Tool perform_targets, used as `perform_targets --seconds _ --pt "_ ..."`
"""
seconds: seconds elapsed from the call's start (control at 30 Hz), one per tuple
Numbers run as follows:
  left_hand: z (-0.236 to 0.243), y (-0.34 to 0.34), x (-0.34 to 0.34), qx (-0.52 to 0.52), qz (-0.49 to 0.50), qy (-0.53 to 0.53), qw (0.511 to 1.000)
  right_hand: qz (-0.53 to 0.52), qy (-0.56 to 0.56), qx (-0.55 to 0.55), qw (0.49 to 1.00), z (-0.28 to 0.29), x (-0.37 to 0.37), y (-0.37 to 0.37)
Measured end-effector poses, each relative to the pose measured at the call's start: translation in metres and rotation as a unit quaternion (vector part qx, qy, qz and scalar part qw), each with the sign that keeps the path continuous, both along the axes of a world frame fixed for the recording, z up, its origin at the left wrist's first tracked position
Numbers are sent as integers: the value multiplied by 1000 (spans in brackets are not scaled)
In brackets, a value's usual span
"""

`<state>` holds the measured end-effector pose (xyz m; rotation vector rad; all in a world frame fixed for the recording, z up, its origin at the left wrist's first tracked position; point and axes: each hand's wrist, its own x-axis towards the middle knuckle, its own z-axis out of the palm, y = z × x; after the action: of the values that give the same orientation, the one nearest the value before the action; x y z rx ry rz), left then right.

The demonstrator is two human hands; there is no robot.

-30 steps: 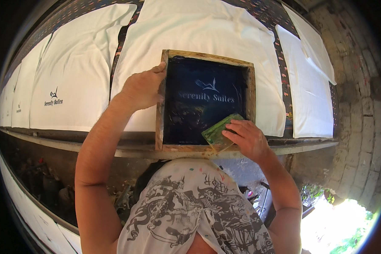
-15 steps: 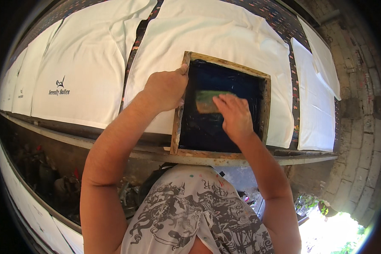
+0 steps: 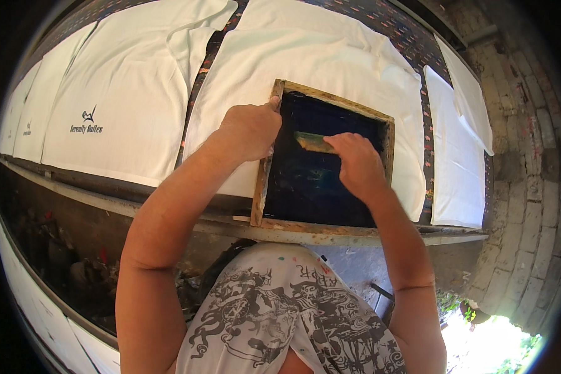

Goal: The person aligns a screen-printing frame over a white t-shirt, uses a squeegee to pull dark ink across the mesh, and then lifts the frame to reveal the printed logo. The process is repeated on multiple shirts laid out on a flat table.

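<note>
A wooden-framed printing screen with dark blue, ink-wet mesh lies on a white cloth. My left hand is closed round the frame's left bar, near its far corner. Inside the frame, my right hand grips one end of a squeegee, a short flat blade with a worn greenish and yellowish surface. The squeegee rests over the far half of the mesh, and some of its handle is hidden under my fingers. The part of the cloth beneath the screen is out of sight.
Left of the screen lies a white cloth with a dark printed emblem; more printed cloths lie beyond it. On the right are other white cloths. A ledge runs along the table's near side. A brick-paved strip borders the far right.
My right hand and the squeegee have moved slightly to the right, and the squeegee's visible face looks narrower, as if tilted. My left hand keeps its hold on the frame.
</note>
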<state>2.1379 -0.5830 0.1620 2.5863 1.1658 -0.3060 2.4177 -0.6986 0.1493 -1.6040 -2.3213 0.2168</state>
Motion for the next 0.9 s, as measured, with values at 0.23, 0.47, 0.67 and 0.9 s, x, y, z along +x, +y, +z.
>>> perform_targets --seconds 0.23,0.47,0.67,0.9 --pt "13 -1 10 -44 31 55 997 -26 15 -6 1000 11 11 56" --pt "5 -3 7 -24 21 40 999 -17 30 -62 997 5 9 82" --pt "6 -4 10 -30 57 27 998 70 47 -99 992 9 5 88" --pt "1 -6 9 -14 65 4 998 273 35 -60 960 4 30 73"
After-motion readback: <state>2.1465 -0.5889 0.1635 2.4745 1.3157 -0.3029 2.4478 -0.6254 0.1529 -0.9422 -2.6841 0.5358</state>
